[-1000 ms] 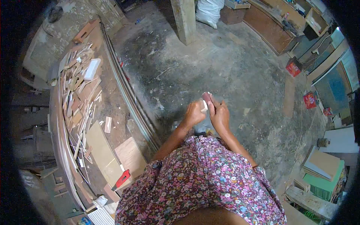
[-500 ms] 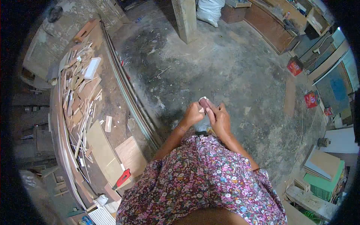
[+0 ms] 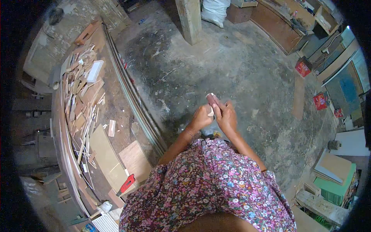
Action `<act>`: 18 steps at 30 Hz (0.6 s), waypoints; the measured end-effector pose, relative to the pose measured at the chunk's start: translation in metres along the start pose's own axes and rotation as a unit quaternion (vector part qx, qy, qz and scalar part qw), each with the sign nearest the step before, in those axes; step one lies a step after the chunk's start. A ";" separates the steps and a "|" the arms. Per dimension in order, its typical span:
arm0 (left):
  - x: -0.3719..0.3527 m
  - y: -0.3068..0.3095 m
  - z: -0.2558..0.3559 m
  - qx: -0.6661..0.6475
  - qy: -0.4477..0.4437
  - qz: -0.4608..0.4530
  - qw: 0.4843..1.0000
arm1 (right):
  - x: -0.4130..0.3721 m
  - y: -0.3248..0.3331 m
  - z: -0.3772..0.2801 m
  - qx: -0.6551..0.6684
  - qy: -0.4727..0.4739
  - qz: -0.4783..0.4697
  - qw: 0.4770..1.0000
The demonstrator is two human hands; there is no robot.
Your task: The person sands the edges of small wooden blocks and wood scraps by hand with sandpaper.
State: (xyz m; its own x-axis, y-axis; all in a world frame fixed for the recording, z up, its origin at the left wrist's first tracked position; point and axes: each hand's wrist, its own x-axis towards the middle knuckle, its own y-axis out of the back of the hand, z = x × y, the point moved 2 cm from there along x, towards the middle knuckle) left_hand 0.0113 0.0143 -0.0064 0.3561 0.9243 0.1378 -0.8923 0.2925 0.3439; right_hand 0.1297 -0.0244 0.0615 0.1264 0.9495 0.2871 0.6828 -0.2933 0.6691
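My right hand (image 3: 227, 118) is closed on a folded reddish-brown piece of sandpaper (image 3: 212, 99), which sticks out past my fingers. Beside it, my left hand (image 3: 201, 118) is closed around a small pale wooden piece (image 3: 210, 112), of which only a little shows. The two hands almost meet in front of my body, above the concrete floor. My left fingers hide the rest of the wooden piece.
To the left stands a workbench (image 3: 112, 145) with wood scraps (image 3: 79, 87), thin sticks and a red tool (image 3: 126, 184). A concrete pillar (image 3: 189, 21) rises ahead. Red boxes (image 3: 303, 67) and stacked boards (image 3: 332, 169) line the right side.
The sandpaper in my right hand has moved slightly forward, up and away from my left fingers. More of the pale wooden piece shows now. My left hand has barely moved.
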 end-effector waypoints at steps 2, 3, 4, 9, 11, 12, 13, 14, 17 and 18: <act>0.002 0.004 -0.006 0.042 0.035 0.006 0.998 | -0.010 0.008 -0.012 0.035 0.014 -0.022 0.999; 0.003 0.009 -0.005 0.064 0.054 0.009 0.996 | -0.013 0.010 -0.017 0.053 0.020 -0.034 0.998; 0.002 0.012 -0.003 0.073 0.058 -0.016 0.996 | -0.012 0.009 -0.016 0.055 0.009 -0.029 0.998; -0.004 0.006 0.004 0.009 0.010 -0.018 1.000 | 0.000 -0.004 0.002 0.032 0.016 0.016 0.999; 0.000 0.010 0.006 0.036 0.027 -0.018 0.999 | -0.004 0.002 -0.006 0.034 0.029 0.008 0.999; 0.002 0.016 0.012 0.049 0.036 -0.016 0.998 | -0.007 0.003 -0.008 0.041 0.023 -0.002 0.999; 0.003 0.020 0.014 0.063 0.044 -0.014 0.997 | -0.010 0.002 -0.010 0.048 0.015 -0.011 0.999; 0.000 0.016 0.006 0.029 0.030 -0.017 0.999 | -0.013 0.002 -0.010 0.054 0.006 -0.020 0.998; -0.006 0.004 -0.011 -0.043 0.006 -0.029 0.999 | 0.000 -0.012 0.013 0.059 -0.038 -0.015 0.997; -0.006 0.005 -0.002 -0.047 0.010 -0.034 0.998 | 0.000 -0.011 0.011 0.055 -0.024 -0.008 0.998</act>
State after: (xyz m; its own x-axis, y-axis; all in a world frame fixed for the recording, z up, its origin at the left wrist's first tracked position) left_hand 0.0038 0.0111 -0.0077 0.4115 0.9060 0.0990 -0.8889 0.3749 0.2632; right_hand 0.1301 -0.0203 0.0471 0.1477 0.9589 0.2423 0.7596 -0.2669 0.5932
